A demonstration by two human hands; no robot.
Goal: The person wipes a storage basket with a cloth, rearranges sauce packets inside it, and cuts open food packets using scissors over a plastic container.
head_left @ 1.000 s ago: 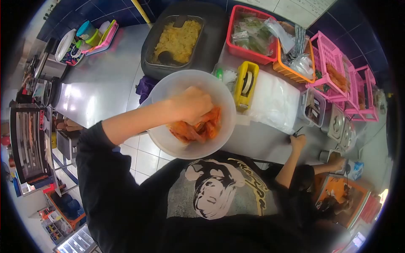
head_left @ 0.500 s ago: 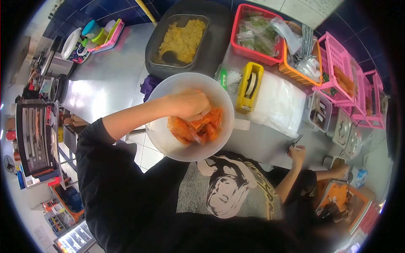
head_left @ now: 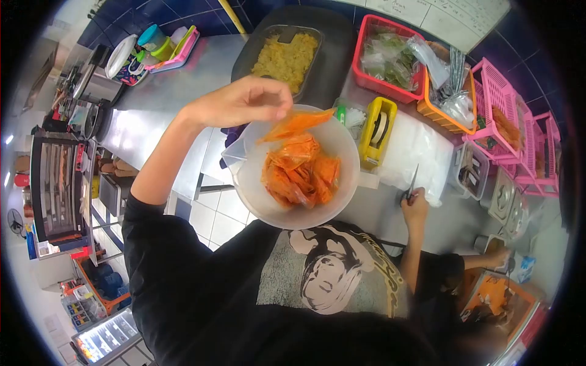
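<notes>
Left: grey steel counter (head_left: 168,91), edge ending at an open gap over white floor tiles (head_left: 204,216). My left grip (head_left: 244,100) pinches an orange-filled clear plastic packet (head_left: 302,124) above a translucent white plastic bowl (head_left: 251,186). My right grip (head_left: 415,208) encloses black-handled scissors (head_left: 414,181). White wall board (head_left: 458,24): handwriting too small to read.

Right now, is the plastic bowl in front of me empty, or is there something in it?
Partly filled: orange packets are heaped in the bowl, with bare wall showing beside them.
</notes>
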